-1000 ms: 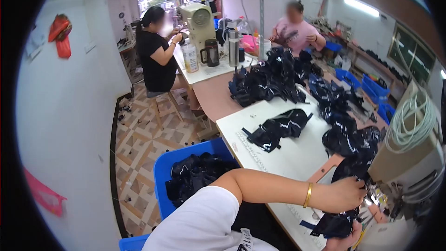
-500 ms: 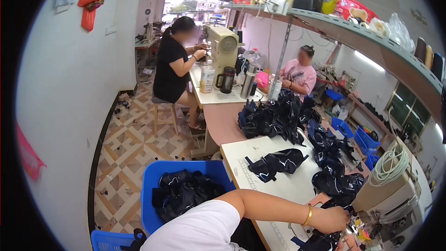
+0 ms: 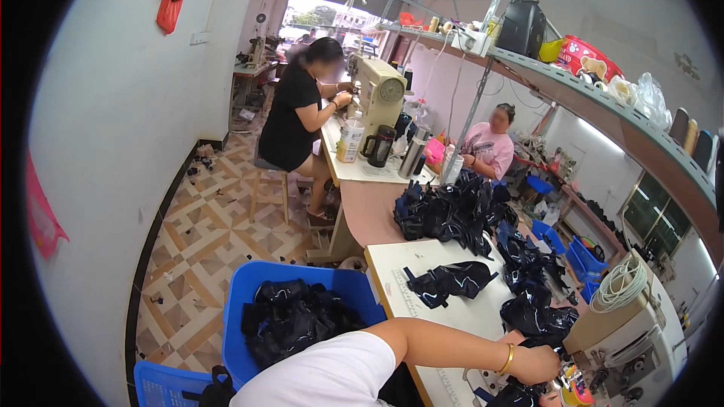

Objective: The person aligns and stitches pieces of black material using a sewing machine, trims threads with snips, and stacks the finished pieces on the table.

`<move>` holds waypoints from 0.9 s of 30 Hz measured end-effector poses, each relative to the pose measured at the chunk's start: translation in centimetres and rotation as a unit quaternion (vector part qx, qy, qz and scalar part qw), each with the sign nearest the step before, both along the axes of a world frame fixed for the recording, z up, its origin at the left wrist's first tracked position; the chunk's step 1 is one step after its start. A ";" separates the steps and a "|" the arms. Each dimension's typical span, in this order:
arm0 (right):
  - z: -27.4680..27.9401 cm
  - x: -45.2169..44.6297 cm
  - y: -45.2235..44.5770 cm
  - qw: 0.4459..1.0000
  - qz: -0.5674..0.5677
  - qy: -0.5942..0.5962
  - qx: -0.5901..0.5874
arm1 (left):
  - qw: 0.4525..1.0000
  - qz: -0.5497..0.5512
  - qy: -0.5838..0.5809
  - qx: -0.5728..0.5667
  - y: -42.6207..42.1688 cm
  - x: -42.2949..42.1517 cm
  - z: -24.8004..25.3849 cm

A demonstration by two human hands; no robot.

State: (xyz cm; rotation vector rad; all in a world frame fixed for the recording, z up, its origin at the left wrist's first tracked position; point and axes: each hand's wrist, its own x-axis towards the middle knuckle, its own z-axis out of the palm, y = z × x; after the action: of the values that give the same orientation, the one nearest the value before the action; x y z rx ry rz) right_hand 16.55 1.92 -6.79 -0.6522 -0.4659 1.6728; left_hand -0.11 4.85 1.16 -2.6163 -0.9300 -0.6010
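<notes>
My left hand (image 3: pixel 534 364), with a gold bangle at its wrist, reaches to the sewing machine (image 3: pixel 630 316) at the lower right. Its fingers are curled down on a black fabric piece (image 3: pixel 520 392) by the needle area; their tips are partly hidden. At the bottom edge only a sliver of my right hand (image 3: pixel 552 399) shows, beside the same fabric, and its fingers cannot be made out. Another dark piece (image 3: pixel 452 283) lies flat on the white machine table (image 3: pixel 411 318). More black pieces (image 3: pixel 537 313) are heaped just beyond my left hand.
A blue bin (image 3: pixel 235 316) of black pieces stands left of the table, near a blue basket (image 3: pixel 154 386). A large dark pile (image 3: pixel 452 211) lies farther back. Two people, one in black (image 3: pixel 290 117), one in pink (image 3: pixel 490 147), sit beyond. A loaded shelf (image 3: pixel 603 90) hangs overhead at right.
The view has tilted and shifted slightly. My left hand stays by the machine on the fabric. The person in black leans further toward their machine.
</notes>
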 end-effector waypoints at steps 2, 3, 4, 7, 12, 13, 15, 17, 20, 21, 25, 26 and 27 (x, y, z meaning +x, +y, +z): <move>0.7 -0.4 -0.3 0.999 0.025 0.015 0.021 | 1.000 0.003 -0.010 0.012 -0.2 -0.3 -0.1; 1.2 -0.6 -0.7 0.999 0.034 0.022 0.027 | 1.000 0.000 -0.016 0.013 -0.5 -0.4 -0.1; 1.6 -1.0 -1.1 0.997 0.032 0.042 0.048 | 0.999 0.003 -0.038 -0.005 -0.5 -0.5 -0.4; 2.4 -0.8 -3.8 0.992 0.091 0.057 0.073 | 0.996 -0.016 -0.069 -0.051 0.4 -0.8 -1.9; 3.0 -1.7 -4.6 0.993 0.060 0.076 0.063 | 0.994 -0.044 -0.073 -0.067 -1.9 -1.9 0.8; 3.3 -2.0 -4.7 0.994 0.054 0.068 0.066 | 0.991 -0.060 -0.106 -0.063 -1.9 -1.9 0.4; 4.2 -2.4 -4.9 0.994 0.057 0.075 0.046 | 0.986 -0.078 -0.134 -0.060 -2.2 -2.3 0.8; 2.0 -1.6 -4.2 0.986 0.103 0.107 0.071 | 0.989 -0.082 -0.114 -0.050 -2.3 -2.4 1.6; 1.7 -1.5 -4.1 0.978 0.131 0.140 0.079 | 0.993 -0.064 -0.088 -0.040 -2.9 -2.0 2.1; 2.0 -1.6 -4.2 0.980 0.122 0.136 0.078 | 0.994 -0.055 -0.084 -0.042 -3.0 -1.9 2.2; 2.0 -1.9 -4.3 0.973 0.118 0.172 0.093 | 0.997 -0.040 -0.060 -0.041 -3.1 -1.9 2.6; 1.7 -2.0 -4.2 0.967 0.125 0.196 0.101 | 0.997 -0.041 -0.055 -0.041 -2.9 -2.1 2.7; 2.1 -2.2 -4.3 0.975 0.105 0.184 0.073 | 0.997 -0.041 -0.058 -0.043 -2.7 -2.1 2.8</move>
State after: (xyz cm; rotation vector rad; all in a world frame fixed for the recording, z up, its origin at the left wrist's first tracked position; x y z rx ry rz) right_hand 14.34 -2.36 -4.70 -0.1803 -0.3948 1.8882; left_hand -2.21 2.12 3.93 -2.7337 -0.9037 -0.7563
